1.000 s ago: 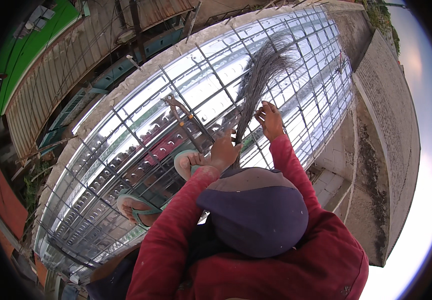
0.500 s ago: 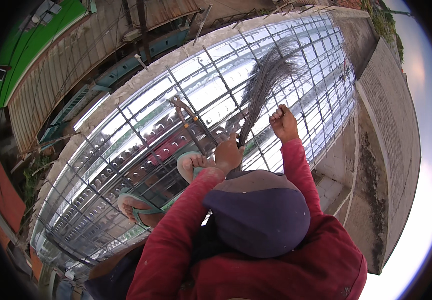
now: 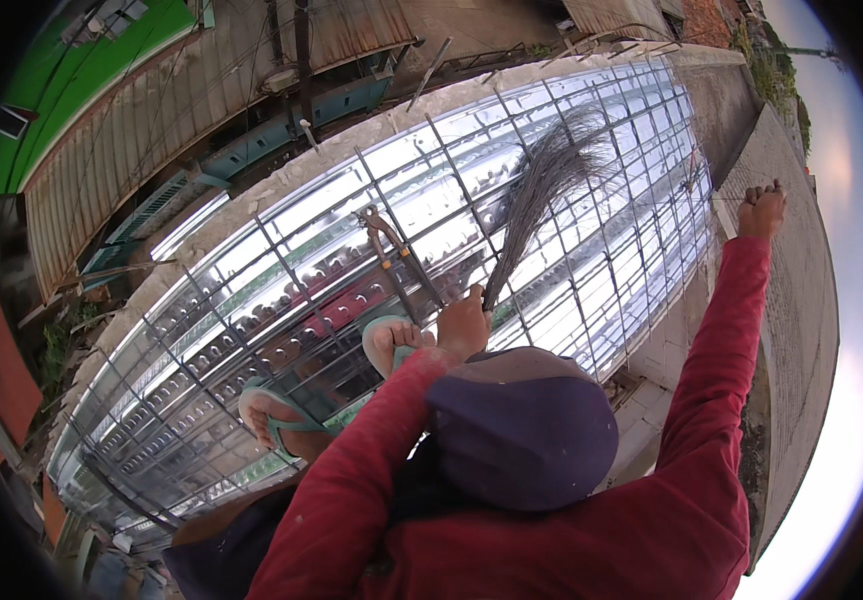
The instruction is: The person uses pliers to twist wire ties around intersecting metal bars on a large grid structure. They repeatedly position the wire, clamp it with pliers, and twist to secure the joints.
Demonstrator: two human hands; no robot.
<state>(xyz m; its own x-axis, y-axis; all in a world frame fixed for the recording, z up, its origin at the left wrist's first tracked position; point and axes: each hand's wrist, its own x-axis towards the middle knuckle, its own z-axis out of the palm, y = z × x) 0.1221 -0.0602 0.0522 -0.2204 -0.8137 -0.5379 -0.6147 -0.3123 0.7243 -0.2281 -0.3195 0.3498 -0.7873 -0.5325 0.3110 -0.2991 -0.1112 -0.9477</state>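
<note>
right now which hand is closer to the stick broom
Left. The left hand grips the stick broom at its base; the right hand is stretched out far to the right, apart from it.

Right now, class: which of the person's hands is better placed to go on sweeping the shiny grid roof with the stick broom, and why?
Left. The left hand grips the stick broom at its base, bristles on the roof. The right hand is stretched out to the side wall, away from the broom.

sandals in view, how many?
2: one sandal on the lower-left foot on the metal grid, another beside the left hand gripping the broom.
</note>
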